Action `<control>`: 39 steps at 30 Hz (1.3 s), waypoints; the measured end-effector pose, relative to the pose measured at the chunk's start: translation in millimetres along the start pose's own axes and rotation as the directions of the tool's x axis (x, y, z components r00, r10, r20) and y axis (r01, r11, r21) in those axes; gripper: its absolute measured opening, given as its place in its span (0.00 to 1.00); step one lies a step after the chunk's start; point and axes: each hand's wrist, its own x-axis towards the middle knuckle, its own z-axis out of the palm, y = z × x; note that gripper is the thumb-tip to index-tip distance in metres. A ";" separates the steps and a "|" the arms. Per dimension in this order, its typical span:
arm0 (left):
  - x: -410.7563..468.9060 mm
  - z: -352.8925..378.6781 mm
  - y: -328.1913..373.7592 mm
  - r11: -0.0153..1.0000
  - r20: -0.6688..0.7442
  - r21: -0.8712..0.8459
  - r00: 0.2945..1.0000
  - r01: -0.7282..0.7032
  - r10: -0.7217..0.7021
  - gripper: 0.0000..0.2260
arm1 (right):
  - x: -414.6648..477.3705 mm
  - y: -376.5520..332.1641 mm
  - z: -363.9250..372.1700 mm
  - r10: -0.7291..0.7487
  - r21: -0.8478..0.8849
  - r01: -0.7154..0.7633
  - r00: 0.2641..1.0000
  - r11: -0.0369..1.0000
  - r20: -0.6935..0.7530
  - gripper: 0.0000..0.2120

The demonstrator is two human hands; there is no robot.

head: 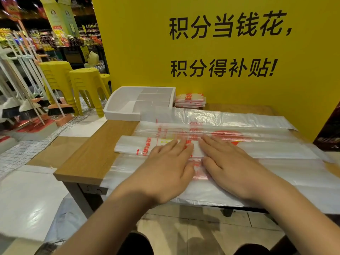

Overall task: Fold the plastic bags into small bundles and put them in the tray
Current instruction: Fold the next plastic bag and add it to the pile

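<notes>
Fingers straight, both the left hand [166, 168] and the right hand [227, 163] press flat on a folded plastic bag [134, 145] atop spread bags on the bench [95, 153], the white tray [127, 104] standing behind, gripping nothing.

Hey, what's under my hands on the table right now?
The left hand and right hand press flat on a folded bag strip, which lies on spread bags. The hands hide the strip's middle.

A translucent red-printed plastic bag [132, 146], folded into a long strip, lies flat atop spread bags [257, 124] on the desk [95, 153]; a white compartmented tray [117, 112] stands behind.
</notes>
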 end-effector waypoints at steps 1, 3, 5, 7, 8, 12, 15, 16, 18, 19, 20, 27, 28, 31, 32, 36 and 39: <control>1.6 -0.1 0.1 1.000 -0.003 0.000 1.000 0.005 -0.005 0.25 | 0.6 0.8 -0.2 0.000 0.007 0.000 1.000 1.000 0.006 0.28; 6.8 -0.1 0.5 1.000 -0.005 -0.030 1.000 0.010 -0.011 0.25 | 2.0 1.5 -0.8 -0.006 0.018 0.006 1.000 1.000 0.014 0.27; 12.4 2.6 0.8 1.000 0.007 -0.026 1.000 -0.002 0.002 0.25 | 3.0 1.2 -0.8 -0.006 0.042 0.005 1.000 0.999 0.016 0.27; 17.1 6.8 -0.1 1.000 0.051 -0.009 0.999 -0.004 0.004 0.26 | 2.4 2.0 0.1 -0.004 0.053 0.003 1.000 0.999 0.016 0.26; 18.3 8.4 -2.1 1.000 0.069 -0.001 0.998 -0.007 0.007 0.26 | 1.2 4.1 0.8 -0.007 0.045 0.006 1.000 0.999 0.021 0.26; 8.7 3.4 -28.6 1.000 0.085 -0.014 0.996 -0.005 0.006 0.24 | -10.5 27.9 -6.6 0.015 0.071 -0.020 0.997 0.997 0.078 0.25; -9.4 -3.5 -65.2 0.995 0.083 0.002 0.991 0.102 -0.102 0.25 | -27.9 68.1 -15.2 0.129 0.086 -0.136 0.988 0.987 0.083 0.29; -15.3 -5.2 -74.9 0.990 0.080 0.020 0.987 0.137 -0.139 0.26 | -34.6 82.9 -17.4 0.180 0.097 -0.188 0.980 0.977 0.087 0.30; -22.3 -5.6 -86.8 0.980 0.071 0.032 0.978 0.195 -0.197 0.29 | -45.9 106.2 -21.6 0.275 0.082 -0.282 0.957 0.956 0.094 0.31; -23.9 -5.0 -89.2 0.977 0.068 0.031 0.975 0.210 -0.212 0.29 | -48.8 113.7 -22.9 0.301 0.058 -0.307 0.949 0.950 0.099 0.33; -24.3 -4.7 -90.0 0.976 0.070 0.026 0.974 0.216 -0.218 0.29 | -50.3 117.1 -23.9 0.316 0.026 -0.320 0.942 0.947 0.112 0.35; -26.0 -15.2 -78.7 0.975 0.045 0.093 0.977 0.202 -0.207 0.36 | -48.2 102.8 -32.4 0.383 -0.090 -0.374 0.915 0.923 0.125 0.48; -25.5 -18.3 -76.5 0.975 0.018 0.136 0.984 0.175 -0.179 0.38 | -47.3 98.5 -34.4 0.382 -0.123 -0.369 0.918 0.921 0.110 0.48; -19.7 -28.4 -72.0 0.961 0.034 0.266 0.996 0.072 -0.085 0.42 | -40.3 78.0 -40.7 0.210 -0.133 -0.199 0.974 0.971 0.080 0.42; -18.0 -30.7 -69.9 0.960 0.066 0.277 0.996 0.044 -0.065 0.41 | -38.0 69.4 -42.4 0.123 -0.101 -0.115 0.989 0.988 0.081 0.40; -9.4 -36.0 -59.6 0.964 0.144 0.265 0.989 0.001 -0.040 0.25 | -31.8 48.2 -43.3 -0.043 -0.094 0.044 0.999 0.995 0.016 0.30; -5.2 -42.0 -55.6 0.960 0.106 0.279 0.994 0.008 -0.039 0.24 | -31.9 37.5 -44.5 -0.062 -0.248 0.050 0.997 0.967 -0.041 0.22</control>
